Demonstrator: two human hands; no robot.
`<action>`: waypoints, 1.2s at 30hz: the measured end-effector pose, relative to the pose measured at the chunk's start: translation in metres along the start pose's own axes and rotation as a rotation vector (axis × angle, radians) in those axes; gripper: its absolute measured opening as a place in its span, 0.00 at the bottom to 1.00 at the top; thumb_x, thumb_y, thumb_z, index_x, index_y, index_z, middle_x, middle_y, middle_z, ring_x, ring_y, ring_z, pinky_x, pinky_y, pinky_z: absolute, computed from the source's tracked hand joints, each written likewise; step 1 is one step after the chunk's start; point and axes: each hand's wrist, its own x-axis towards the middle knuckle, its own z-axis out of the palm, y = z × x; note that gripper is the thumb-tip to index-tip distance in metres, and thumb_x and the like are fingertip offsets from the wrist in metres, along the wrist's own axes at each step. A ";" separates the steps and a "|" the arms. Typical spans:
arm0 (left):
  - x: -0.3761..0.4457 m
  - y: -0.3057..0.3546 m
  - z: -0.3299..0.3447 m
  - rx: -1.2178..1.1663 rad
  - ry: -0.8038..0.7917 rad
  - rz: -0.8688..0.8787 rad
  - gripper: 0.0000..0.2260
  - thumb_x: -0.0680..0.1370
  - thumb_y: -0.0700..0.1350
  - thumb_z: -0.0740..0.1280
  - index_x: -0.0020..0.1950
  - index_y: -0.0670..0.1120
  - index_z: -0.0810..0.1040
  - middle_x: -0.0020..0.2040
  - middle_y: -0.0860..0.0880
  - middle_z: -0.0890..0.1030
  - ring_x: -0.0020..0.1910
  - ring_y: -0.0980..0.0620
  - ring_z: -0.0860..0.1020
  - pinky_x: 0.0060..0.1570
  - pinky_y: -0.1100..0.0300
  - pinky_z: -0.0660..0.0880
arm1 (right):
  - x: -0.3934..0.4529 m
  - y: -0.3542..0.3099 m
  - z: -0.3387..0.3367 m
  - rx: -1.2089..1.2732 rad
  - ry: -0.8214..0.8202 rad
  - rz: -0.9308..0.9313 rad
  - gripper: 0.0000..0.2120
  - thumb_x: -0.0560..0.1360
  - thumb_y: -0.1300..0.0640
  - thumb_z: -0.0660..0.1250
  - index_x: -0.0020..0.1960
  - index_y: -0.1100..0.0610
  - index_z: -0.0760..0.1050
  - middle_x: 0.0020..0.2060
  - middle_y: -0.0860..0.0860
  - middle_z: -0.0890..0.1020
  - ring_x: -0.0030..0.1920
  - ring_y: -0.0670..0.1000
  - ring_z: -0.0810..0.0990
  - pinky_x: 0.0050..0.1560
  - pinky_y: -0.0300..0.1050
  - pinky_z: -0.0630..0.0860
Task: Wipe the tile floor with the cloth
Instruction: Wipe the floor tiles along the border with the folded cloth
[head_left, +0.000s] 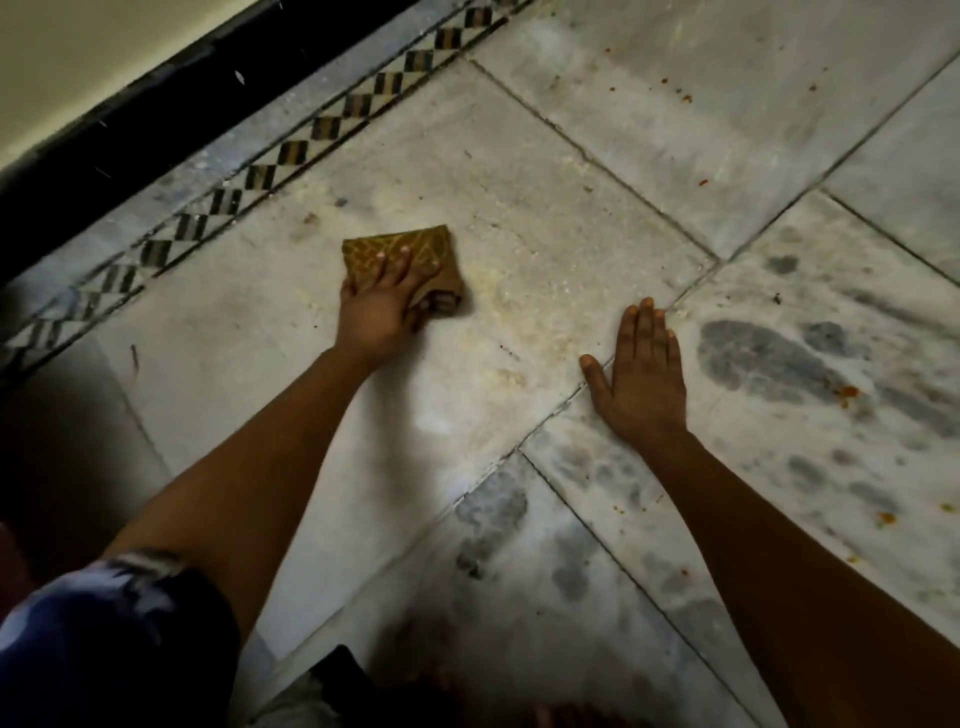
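Note:
A folded mustard-brown patterned cloth (421, 249) lies flat on the pale marble tile floor (545, 218), left of centre. My left hand (382, 306) presses down on the cloth with straight fingers spread over it. My right hand (641, 374) lies palm-down on the floor to the right, fingers straight, across a tile joint and holding nothing. The tile around the cloth shows yellowish smears and crumbs.
A black-and-white diamond border strip (291, 156) runs diagonally at the upper left, with a black skirting (156, 114) and cream wall behind. Orange specks (849, 392) and grey marbling mark the tiles on the right. My knee in dark fabric (104, 639) is at bottom left.

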 end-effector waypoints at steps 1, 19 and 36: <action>0.003 0.013 0.000 0.012 0.009 0.010 0.22 0.81 0.56 0.54 0.75 0.58 0.58 0.78 0.50 0.53 0.76 0.44 0.52 0.70 0.45 0.51 | 0.000 0.001 -0.001 0.008 -0.004 -0.003 0.42 0.72 0.35 0.37 0.76 0.64 0.44 0.76 0.61 0.47 0.76 0.57 0.46 0.73 0.47 0.40; -0.107 0.085 -0.054 -1.155 -0.145 -0.151 0.15 0.81 0.44 0.59 0.68 0.49 0.70 0.59 0.48 0.77 0.56 0.48 0.76 0.55 0.57 0.72 | -0.019 -0.007 -0.080 0.440 -0.087 0.077 0.30 0.81 0.43 0.49 0.77 0.57 0.47 0.77 0.54 0.52 0.76 0.51 0.50 0.75 0.47 0.46; -0.028 0.208 -0.187 -1.339 -0.207 -0.398 0.11 0.78 0.47 0.61 0.56 0.42 0.74 0.45 0.42 0.80 0.43 0.43 0.79 0.40 0.54 0.75 | -0.004 0.068 -0.176 0.435 0.062 0.062 0.29 0.81 0.44 0.49 0.77 0.56 0.49 0.76 0.54 0.55 0.76 0.51 0.52 0.75 0.48 0.46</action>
